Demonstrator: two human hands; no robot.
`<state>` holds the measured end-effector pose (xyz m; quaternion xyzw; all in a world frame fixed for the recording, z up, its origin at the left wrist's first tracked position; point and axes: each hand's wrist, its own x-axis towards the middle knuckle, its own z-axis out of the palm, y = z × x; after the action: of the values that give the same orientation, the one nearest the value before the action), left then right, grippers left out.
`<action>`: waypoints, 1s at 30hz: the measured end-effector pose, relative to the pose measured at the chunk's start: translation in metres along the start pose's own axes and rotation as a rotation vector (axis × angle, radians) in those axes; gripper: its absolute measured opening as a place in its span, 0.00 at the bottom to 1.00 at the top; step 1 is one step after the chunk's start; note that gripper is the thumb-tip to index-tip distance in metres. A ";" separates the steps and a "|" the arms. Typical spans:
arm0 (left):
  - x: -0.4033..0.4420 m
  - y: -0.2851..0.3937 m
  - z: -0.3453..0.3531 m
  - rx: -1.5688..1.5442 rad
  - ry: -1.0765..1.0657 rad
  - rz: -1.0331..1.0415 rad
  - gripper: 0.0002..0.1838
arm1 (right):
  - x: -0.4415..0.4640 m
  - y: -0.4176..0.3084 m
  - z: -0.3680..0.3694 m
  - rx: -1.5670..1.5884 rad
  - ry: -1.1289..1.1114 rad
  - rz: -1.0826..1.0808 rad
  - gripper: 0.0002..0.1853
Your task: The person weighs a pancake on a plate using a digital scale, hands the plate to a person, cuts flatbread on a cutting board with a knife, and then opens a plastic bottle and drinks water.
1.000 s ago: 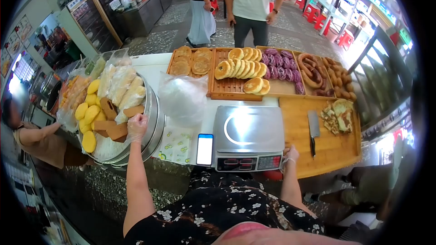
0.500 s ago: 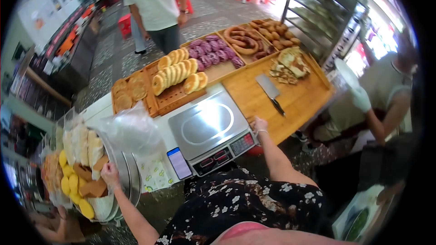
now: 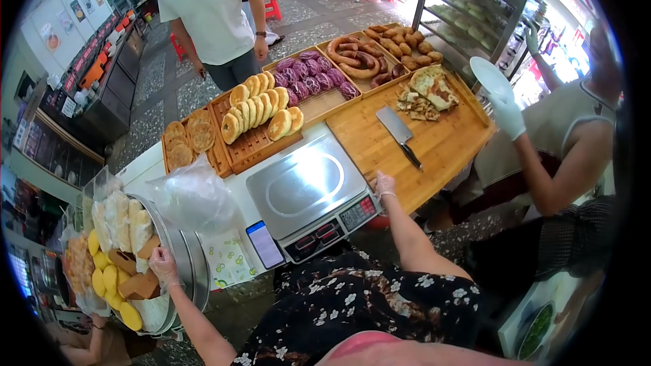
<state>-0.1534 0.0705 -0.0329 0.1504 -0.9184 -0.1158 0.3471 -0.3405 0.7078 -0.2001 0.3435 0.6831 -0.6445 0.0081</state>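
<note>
Yellowish rectangular wooden board (image 3: 358, 134) right, round silver metal steamer (image 3: 182, 247) near left, flat silver-topped scale (image 3: 291, 190) between; clear-gloved left hand (image 3: 163, 268) curled at steamer rim beside brown cake blocks (image 3: 140, 286) inside, clear-gloved right hand (image 3: 384, 184) at board's left edge, can't tell either grip
</note>
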 end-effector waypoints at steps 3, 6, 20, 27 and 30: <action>-0.001 0.003 -0.001 -0.013 0.003 -0.020 0.11 | -0.003 -0.002 0.001 -0.012 0.013 -0.013 0.24; 0.000 -0.001 0.001 0.000 -0.021 -0.038 0.11 | -0.005 -0.005 0.001 -0.064 0.050 0.002 0.25; 0.000 0.002 0.001 -0.005 0.014 0.007 0.12 | -0.006 -0.008 -0.001 -0.061 0.035 0.018 0.24; 0.001 0.006 0.000 -0.035 0.018 0.019 0.13 | -0.008 -0.008 0.000 -0.060 0.039 -0.013 0.23; 0.001 0.006 0.000 -0.038 0.011 0.018 0.13 | -0.013 -0.012 0.001 -0.080 0.059 -0.037 0.24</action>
<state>-0.1553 0.0755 -0.0299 0.1363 -0.9154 -0.1295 0.3560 -0.3365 0.7021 -0.1838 0.3489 0.7144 -0.6064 -0.0105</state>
